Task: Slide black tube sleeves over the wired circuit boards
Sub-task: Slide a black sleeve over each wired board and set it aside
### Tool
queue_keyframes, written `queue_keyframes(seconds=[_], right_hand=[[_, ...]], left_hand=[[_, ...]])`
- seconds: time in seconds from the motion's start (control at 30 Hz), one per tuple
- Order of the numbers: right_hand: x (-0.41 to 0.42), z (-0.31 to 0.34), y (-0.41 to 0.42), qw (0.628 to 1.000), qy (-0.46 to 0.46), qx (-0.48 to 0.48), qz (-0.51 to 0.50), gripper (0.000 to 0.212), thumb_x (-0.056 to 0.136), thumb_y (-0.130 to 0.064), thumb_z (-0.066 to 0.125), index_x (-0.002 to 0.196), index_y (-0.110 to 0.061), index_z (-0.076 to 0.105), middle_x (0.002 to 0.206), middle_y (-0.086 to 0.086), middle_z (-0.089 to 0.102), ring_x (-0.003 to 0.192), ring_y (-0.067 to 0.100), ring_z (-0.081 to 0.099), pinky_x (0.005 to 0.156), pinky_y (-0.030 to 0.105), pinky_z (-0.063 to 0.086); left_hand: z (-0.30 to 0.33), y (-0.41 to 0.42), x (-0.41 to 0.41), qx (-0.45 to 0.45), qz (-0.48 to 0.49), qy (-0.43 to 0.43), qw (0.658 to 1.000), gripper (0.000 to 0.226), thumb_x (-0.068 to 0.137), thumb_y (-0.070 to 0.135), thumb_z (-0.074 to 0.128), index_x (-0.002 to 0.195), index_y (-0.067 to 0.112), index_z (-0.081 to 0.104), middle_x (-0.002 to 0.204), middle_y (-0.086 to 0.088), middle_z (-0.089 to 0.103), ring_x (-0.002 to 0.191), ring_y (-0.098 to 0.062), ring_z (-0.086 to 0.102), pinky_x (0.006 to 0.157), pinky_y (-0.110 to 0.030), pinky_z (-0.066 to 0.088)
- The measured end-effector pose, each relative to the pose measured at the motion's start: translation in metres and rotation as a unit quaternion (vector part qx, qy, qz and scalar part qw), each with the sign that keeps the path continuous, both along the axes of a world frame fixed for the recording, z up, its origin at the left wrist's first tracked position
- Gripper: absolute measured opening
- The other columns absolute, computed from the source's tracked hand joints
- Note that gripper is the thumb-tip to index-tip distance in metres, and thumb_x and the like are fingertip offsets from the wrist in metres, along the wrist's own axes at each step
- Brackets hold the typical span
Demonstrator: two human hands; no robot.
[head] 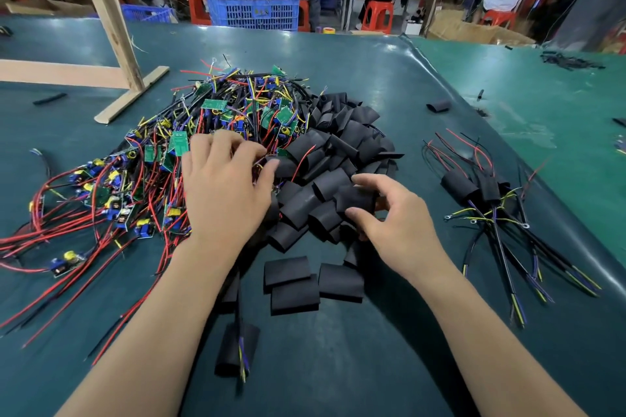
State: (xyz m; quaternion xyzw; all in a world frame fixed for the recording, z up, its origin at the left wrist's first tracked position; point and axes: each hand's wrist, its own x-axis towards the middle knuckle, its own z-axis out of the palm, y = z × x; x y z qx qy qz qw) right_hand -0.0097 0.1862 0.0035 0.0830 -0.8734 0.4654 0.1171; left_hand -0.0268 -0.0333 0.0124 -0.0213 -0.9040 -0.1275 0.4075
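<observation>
A tangled heap of green circuit boards with red, black and yellow wires (216, 118) covers the table's middle left. Beside it lies a pile of flat black tube sleeves (342, 142). My left hand (223, 186) rests at the seam of the two piles, its curled fingertips pinching into the wires there. My right hand (389, 217) grips one black sleeve (355, 198) between thumb and fingers at the pile's near edge. Several sleeved boards with trailing wires (474, 189) lie at the right. One sleeved board (237, 349) lies near me between my forearms.
The dark green mat (338, 366) covers the table. A wooden frame (111, 44) stands at the back left. A blue crate of wired parts (252, 7) and people seated on red stools are beyond the far edge. Loose sleeves (438, 106) lie at the right.
</observation>
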Motion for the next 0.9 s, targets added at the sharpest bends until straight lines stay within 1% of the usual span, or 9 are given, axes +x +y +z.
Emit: queue_keyframes(seconds=[0.07, 0.13, 0.23, 0.3, 0.4, 0.5, 0.63, 0.73, 0.9], right_hand=[[0.002, 0.002, -0.002, 0.999, 0.018, 0.024, 0.026, 0.048, 0.083, -0.009, 0.076, 0.127, -0.022, 0.062, 0.12, -0.01, 0.064, 0.105, -0.005, 0.053, 0.086, 0.0, 0.037], [0.004, 0.003, -0.003, 0.997, 0.029, 0.039, 0.057, 0.05, 0.084, -0.006, 0.074, 0.131, -0.019, 0.06, 0.124, -0.008, 0.064, 0.113, -0.002, 0.054, 0.093, 0.001, 0.034], [0.005, 0.003, -0.004, 0.992, 0.057, 0.085, 0.075, 0.042, 0.087, -0.007, 0.071, 0.128, -0.012, 0.063, 0.129, -0.001, 0.063, 0.123, 0.011, 0.055, 0.107, 0.017, 0.036], [0.005, 0.003, -0.003, 0.988, 0.083, 0.114, 0.055, 0.033, 0.088, -0.008, 0.071, 0.121, -0.009, 0.068, 0.127, 0.003, 0.063, 0.123, 0.018, 0.055, 0.108, 0.026, 0.037], [0.004, 0.004, -0.001, 0.989, 0.104, 0.103, 0.018, 0.026, 0.088, -0.008, 0.071, 0.115, -0.008, 0.071, 0.118, 0.003, 0.067, 0.116, 0.021, 0.056, 0.103, 0.022, 0.038], [0.005, 0.003, -0.005, 0.989, 0.127, 0.077, 0.012, 0.019, 0.089, -0.011, 0.07, 0.108, -0.009, 0.073, 0.11, 0.001, 0.069, 0.11, 0.019, 0.058, 0.097, 0.02, 0.04], [0.007, 0.001, -0.009, 0.989, 0.123, 0.074, 0.044, 0.02, 0.09, -0.015, 0.07, 0.11, -0.01, 0.072, 0.108, -0.001, 0.069, 0.108, 0.017, 0.059, 0.096, 0.021, 0.042], [0.006, 0.0, -0.009, 0.988, 0.131, 0.07, 0.045, 0.02, 0.09, -0.015, 0.07, 0.109, -0.011, 0.072, 0.106, -0.002, 0.069, 0.107, 0.017, 0.06, 0.095, 0.022, 0.043], [0.008, 0.0, -0.014, 0.993, 0.088, 0.013, 0.071, 0.039, 0.089, -0.024, 0.071, 0.127, -0.015, 0.062, 0.109, -0.002, 0.069, 0.103, 0.016, 0.064, 0.094, 0.033, 0.05]], left_hand=[[0.009, -0.004, 0.006, 0.044, -0.014, -0.023, 0.999, 0.031, 0.09, 0.047, 0.063, 0.081, 0.018, 0.066, 0.079, 0.0, 0.062, 0.083, -0.03, 0.054, 0.072, -0.04, 0.043], [0.01, -0.01, 0.011, 0.045, -0.057, -0.127, 0.989, 0.033, 0.084, 0.058, 0.063, 0.081, 0.025, 0.063, 0.075, 0.007, 0.06, 0.08, -0.022, 0.054, 0.069, -0.035, 0.046], [0.007, -0.018, 0.018, -0.004, -0.134, -0.275, 0.952, 0.037, 0.077, 0.057, 0.069, 0.103, 0.031, 0.066, 0.091, 0.009, 0.058, 0.093, -0.017, 0.053, 0.082, -0.035, 0.047], [0.009, -0.024, 0.017, 0.012, -0.163, -0.313, 0.936, 0.038, 0.077, 0.043, 0.076, 0.111, 0.031, 0.066, 0.097, 0.009, 0.058, 0.098, -0.017, 0.054, 0.087, -0.034, 0.045], [0.011, -0.026, 0.014, 0.052, -0.175, -0.283, 0.942, 0.029, 0.08, 0.029, 0.078, 0.107, 0.025, 0.071, 0.1, 0.008, 0.067, 0.099, -0.016, 0.06, 0.088, -0.031, 0.046], [0.011, -0.023, 0.014, 0.083, -0.148, -0.176, 0.97, 0.015, 0.085, 0.029, 0.075, 0.1, 0.026, 0.074, 0.087, 0.008, 0.065, 0.089, -0.018, 0.06, 0.082, -0.033, 0.046], [0.013, -0.016, 0.014, 0.127, -0.179, -0.107, 0.97, 0.008, 0.091, 0.022, 0.069, 0.098, 0.022, 0.073, 0.077, 0.02, 0.061, 0.07, -0.004, 0.057, 0.069, -0.018, 0.045], [0.011, -0.018, 0.011, 0.176, -0.144, -0.096, 0.969, 0.005, 0.094, 0.022, 0.064, 0.097, 0.024, 0.066, 0.073, 0.018, 0.061, 0.065, -0.003, 0.058, 0.064, -0.026, 0.045], [0.014, 0.0, 0.015, 0.296, -0.244, -0.116, 0.916, 0.01, 0.085, 0.023, 0.075, 0.087, 0.032, 0.071, 0.082, 0.015, 0.071, 0.074, -0.006, 0.067, 0.071, -0.021, 0.053]])
